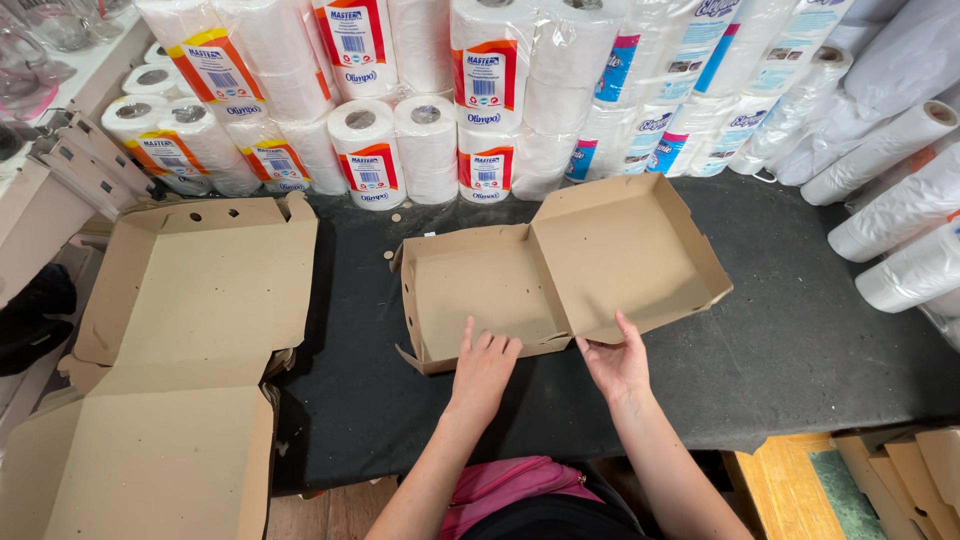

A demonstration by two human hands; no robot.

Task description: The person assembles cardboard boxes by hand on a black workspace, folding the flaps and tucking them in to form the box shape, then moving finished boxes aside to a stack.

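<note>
A half-folded cardboard box (560,270) is being held at the middle of the dark work surface (800,340), just in front of the person, where both hands can reach it. The left hand (483,365) is being pressed flat, fingers together, against the near front wall of the box's tray half, apparently so that this wall is being kept upright. The right hand (620,362) is being held open at the near edge of the lid half, fingers loosely spread and thumb raised along the cardboard; nothing is being pinched, and the panel seems to be steadied or lifted from below. The lid half is being kept tilted up on its crease, so that the box is lying open like a book. To the left, flat unfolded cardboard blanks (190,300) are being kept in a stack overlapping the table edge, close by for reach. Along the back, wrapped packs of paper rolls (370,130) are being stored upright against one another, and longer white rolls in clear wrap (900,200) are being leaned at the right. More cardboard pieces (910,465) are lying low at the right corner.
</note>
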